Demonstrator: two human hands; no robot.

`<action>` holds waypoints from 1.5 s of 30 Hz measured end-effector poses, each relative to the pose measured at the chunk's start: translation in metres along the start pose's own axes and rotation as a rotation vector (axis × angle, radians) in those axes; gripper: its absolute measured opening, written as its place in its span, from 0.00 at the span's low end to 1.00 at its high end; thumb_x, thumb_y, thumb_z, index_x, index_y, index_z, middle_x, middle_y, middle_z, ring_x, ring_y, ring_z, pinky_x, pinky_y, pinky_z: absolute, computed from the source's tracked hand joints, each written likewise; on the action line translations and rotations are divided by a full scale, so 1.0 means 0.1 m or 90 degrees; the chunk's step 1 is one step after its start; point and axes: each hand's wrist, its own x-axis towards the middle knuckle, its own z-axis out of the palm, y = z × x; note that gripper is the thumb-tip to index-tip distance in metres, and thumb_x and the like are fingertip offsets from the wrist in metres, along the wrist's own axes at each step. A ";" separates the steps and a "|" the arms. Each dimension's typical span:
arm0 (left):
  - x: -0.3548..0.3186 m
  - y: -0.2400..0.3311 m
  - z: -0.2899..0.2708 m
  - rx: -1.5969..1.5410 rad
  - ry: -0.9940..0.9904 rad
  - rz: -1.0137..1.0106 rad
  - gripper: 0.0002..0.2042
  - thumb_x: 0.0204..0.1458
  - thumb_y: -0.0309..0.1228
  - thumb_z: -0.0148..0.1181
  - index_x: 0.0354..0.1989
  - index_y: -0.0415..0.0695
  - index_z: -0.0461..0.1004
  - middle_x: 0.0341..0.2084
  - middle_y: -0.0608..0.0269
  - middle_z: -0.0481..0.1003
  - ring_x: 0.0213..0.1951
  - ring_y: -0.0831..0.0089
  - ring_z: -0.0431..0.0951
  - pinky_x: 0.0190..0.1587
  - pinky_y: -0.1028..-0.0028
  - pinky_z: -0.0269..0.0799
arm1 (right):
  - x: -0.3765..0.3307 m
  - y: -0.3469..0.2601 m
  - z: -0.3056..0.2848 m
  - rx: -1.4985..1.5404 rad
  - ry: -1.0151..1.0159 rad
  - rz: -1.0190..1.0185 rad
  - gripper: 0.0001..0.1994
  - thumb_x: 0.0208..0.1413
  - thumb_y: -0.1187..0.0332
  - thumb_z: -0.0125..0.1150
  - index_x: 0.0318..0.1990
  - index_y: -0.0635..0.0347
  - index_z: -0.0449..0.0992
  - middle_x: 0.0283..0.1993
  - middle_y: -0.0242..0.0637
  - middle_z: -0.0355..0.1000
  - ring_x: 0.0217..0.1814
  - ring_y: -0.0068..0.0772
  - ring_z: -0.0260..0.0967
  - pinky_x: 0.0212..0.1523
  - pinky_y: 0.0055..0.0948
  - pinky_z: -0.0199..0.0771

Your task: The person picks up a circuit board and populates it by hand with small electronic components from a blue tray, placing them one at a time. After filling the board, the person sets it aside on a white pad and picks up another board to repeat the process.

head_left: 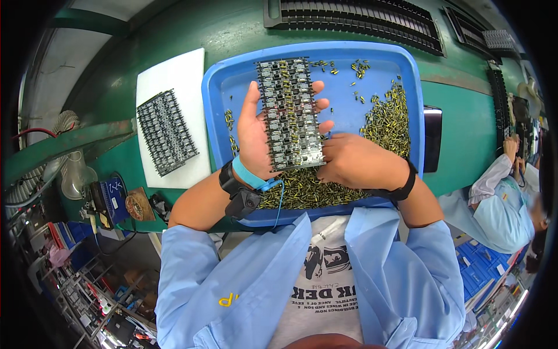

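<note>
My left hand [251, 136] is wrapped round a long circuit board panel [290, 116], palm beneath it, thumb on one edge and fingertips on the other. Rows of small parts cover the panel, with yellowish ones down its middle. My right hand [363, 163] is closed at the panel's lower right edge; its fingertips, and anything in them, are hidden. Both hands are over a blue plastic tray [349, 110]. Many tiny black-and-yellow cylindrical components, like capacitors [386, 116], are heaped along its right and near sides. Left of the tray, another circuit board panel [167, 132] lies on a white foam sheet [189, 75].
Black slotted racks [360, 23] stand along the far side of the green bench [453, 110]. A dark flat object [431, 139] lies against the tray's right side. A green metal bar [70, 139] crosses at left, above a lamp [75, 174]. A co-worker [500, 209] sits at right.
</note>
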 end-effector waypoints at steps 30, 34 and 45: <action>0.00 0.00 -0.01 0.062 0.037 0.055 0.39 0.72 0.63 0.31 0.73 0.41 0.64 0.68 0.49 0.70 0.64 0.55 0.75 0.64 0.49 0.77 | -0.01 0.04 -0.20 0.455 0.463 0.248 0.09 0.56 0.84 0.71 0.43 0.63 0.85 0.45 0.38 0.79 0.48 0.28 0.75 0.52 0.30 0.77; 0.03 -0.04 0.03 0.086 0.058 0.065 0.38 0.72 0.63 0.32 0.71 0.41 0.66 0.66 0.50 0.72 0.62 0.55 0.76 0.63 0.52 0.78 | 0.09 -0.09 -0.15 0.204 0.462 0.122 0.12 0.53 0.83 0.73 0.44 0.60 0.87 0.43 0.32 0.75 0.45 0.28 0.70 0.46 0.28 0.73; 0.03 -0.06 0.04 0.139 0.095 0.098 0.37 0.72 0.62 0.34 0.66 0.40 0.70 0.58 0.49 0.78 0.57 0.56 0.80 0.62 0.57 0.78 | 0.30 -0.17 0.02 0.043 0.434 0.081 0.15 0.49 0.79 0.76 0.44 0.52 0.89 0.39 0.29 0.71 0.41 0.31 0.63 0.39 0.27 0.64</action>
